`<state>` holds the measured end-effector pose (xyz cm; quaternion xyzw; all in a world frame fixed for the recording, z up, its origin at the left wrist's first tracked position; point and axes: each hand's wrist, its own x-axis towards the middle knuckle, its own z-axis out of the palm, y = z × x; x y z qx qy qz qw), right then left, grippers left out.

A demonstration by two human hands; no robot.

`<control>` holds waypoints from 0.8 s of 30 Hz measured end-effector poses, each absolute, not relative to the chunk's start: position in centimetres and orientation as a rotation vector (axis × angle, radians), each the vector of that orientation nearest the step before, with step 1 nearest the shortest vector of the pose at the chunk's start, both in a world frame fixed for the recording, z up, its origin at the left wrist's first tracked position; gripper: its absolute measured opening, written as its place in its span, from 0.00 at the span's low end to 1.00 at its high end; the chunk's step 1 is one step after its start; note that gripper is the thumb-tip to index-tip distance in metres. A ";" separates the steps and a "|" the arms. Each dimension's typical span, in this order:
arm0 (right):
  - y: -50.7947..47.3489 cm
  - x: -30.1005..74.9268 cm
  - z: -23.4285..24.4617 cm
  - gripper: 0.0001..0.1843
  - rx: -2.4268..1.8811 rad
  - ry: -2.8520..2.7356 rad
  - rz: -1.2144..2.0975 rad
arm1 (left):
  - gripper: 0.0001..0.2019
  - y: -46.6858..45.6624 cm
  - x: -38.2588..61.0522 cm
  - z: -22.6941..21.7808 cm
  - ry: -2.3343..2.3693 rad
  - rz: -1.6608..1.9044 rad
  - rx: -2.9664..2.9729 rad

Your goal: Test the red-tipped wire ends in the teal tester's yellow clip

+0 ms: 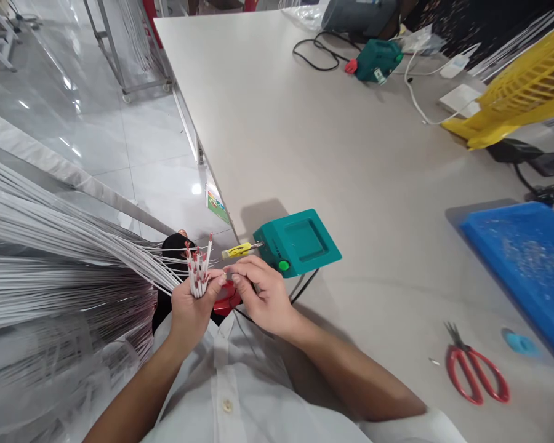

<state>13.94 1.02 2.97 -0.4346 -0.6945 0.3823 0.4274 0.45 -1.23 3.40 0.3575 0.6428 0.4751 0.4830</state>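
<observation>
My left hand [191, 307] is closed round a bunch of thin white wires with red stripped ends [198, 271], tips pointing up. The wires fan away to the left in a long white bundle [50, 246]. My right hand [263, 295] pinches near the bunch, fingertips touching the left thumb; what it pinches is too small to make out. Just beyond the hands sits a small teal box [300, 241] with a green button and a yellow-handled piece [237, 250] sticking out of its left side. A red object [225, 301] lies under my hands.
Red scissors [475, 372] lie at the right front, next to a blue tray [526, 271] and a small blue disc [519, 343]. A yellow basket [521, 92], a second teal device [377, 59], cables and white adapters sit at the far right. The table's left edge drops to the floor.
</observation>
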 end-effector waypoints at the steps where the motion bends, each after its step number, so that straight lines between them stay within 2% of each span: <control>1: 1.0 13.8 3.0 0.07 -1.100 -1.716 0.974 | 0.04 -1.3 0.5 3.4 1.564 1.158 0.895; 3: 1.1 13.7 2.9 0.05 -1.146 -1.670 0.998 | 0.05 -1.3 0.5 3.2 1.570 1.138 0.938; 13: 1.4 13.6 2.4 0.07 -1.090 -1.588 1.047 | 0.05 -1.6 0.6 3.3 1.490 1.099 0.935; 20: 1.3 14.3 3.2 0.06 -1.118 -1.688 0.926 | 0.07 -1.7 -0.2 3.7 1.470 1.053 1.039; 24: 1.6 15.1 4.2 0.14 -1.065 -1.766 1.023 | 0.05 -1.8 -0.7 3.4 1.418 1.018 1.051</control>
